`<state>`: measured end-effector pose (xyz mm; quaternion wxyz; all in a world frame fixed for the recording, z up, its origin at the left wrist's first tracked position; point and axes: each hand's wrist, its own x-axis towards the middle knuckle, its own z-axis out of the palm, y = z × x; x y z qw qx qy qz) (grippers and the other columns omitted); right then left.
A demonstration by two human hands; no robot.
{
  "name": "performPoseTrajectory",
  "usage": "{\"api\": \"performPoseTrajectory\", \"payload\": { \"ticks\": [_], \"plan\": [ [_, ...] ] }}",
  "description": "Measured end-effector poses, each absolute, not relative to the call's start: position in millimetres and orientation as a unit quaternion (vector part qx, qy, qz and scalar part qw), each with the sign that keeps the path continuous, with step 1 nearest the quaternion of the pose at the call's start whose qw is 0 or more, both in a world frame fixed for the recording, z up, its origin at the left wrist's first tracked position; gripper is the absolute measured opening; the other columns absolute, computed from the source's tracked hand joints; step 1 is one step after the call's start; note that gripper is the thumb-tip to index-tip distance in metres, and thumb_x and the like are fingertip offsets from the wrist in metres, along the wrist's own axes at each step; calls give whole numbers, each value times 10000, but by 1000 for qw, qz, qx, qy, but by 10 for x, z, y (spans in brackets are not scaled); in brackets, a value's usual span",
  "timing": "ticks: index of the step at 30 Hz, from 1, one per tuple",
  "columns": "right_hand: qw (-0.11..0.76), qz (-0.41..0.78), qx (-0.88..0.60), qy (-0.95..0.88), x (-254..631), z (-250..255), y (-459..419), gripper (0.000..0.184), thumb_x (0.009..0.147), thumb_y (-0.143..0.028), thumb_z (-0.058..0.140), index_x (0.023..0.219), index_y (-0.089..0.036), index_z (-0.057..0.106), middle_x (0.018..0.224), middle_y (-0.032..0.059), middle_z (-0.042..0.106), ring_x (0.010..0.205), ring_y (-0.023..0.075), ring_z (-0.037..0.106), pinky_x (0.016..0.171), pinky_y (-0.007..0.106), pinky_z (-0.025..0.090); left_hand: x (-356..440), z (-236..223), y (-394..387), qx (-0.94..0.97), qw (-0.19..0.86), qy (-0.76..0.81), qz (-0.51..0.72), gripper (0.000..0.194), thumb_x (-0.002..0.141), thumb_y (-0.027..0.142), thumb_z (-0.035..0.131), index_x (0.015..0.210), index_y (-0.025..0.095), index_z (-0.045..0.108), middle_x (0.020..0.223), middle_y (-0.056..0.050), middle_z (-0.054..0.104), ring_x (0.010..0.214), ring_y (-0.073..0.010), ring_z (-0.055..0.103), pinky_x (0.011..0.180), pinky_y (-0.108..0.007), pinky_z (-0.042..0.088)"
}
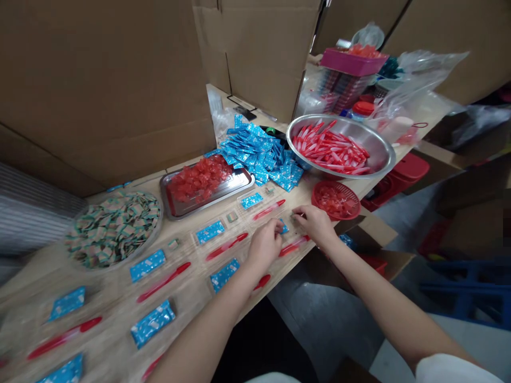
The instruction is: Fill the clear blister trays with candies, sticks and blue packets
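My right hand (317, 224) pinches a small greenish square piece (294, 214) between thumb and fingertips, above the table near its front edge. Close by on the left, my left hand (264, 243) has its fingers curled in beside a blue packet (284, 226); whatever they grip is hidden. A red pen-shaped stick (294, 246) lies below the two hands. Rows of transparent bags spread leftward, with blue packets (210, 232), red pen-shaped sticks (227, 247) and small greenish squares (232, 216) on them.
Behind the rows stand a tub of greenish squares (115, 229), a metal tray (239, 183) of red pieces and a blue packet pile (259, 151). A steel bowl (385, 159) of red sticks and a red basket (354, 210) sit right. Cardboard panels (104, 80) rise behind.
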<state>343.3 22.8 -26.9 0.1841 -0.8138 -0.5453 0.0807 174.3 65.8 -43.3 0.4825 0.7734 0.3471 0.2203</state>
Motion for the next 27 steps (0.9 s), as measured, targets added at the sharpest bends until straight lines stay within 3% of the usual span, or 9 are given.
{"api": "performPoseTrajectory", "payload": {
  "ticks": [8, 18, 27],
  "plan": [
    [382, 260, -808, -366, 3525, -270, 241, 194, 664, -284, 673, 813, -167, 633, 774, 47, 691, 682, 174, 640, 619, 277, 471, 1759, -474, 652, 772, 482, 349, 225, 319, 691, 23, 457, 924, 196, 589, 922, -48, 671, 863, -174, 626, 820, -322, 482],
    [235, 73, -811, -530, 3359, -325, 177, 171, 767, -189, 551, 860, -193, 694, 909, 67, 700, 874, 202, 631, 795, 307, 461, 1749, -460, 667, 768, 490, 353, 212, 309, 702, 29, 482, 927, 204, 600, 906, -36, 673, 863, -166, 626, 839, -308, 478],
    [353, 218, -827, -380, 3507, -251, 247, 174, 676, -251, 670, 824, -161, 666, 785, 38, 706, 710, 170, 648, 644, 265, 471, 1748, -460, 676, 783, 465, 361, 201, 267, 695, 52, 487, 899, 192, 588, 881, -25, 670, 832, -155, 625, 799, -288, 485]
  ]
}}
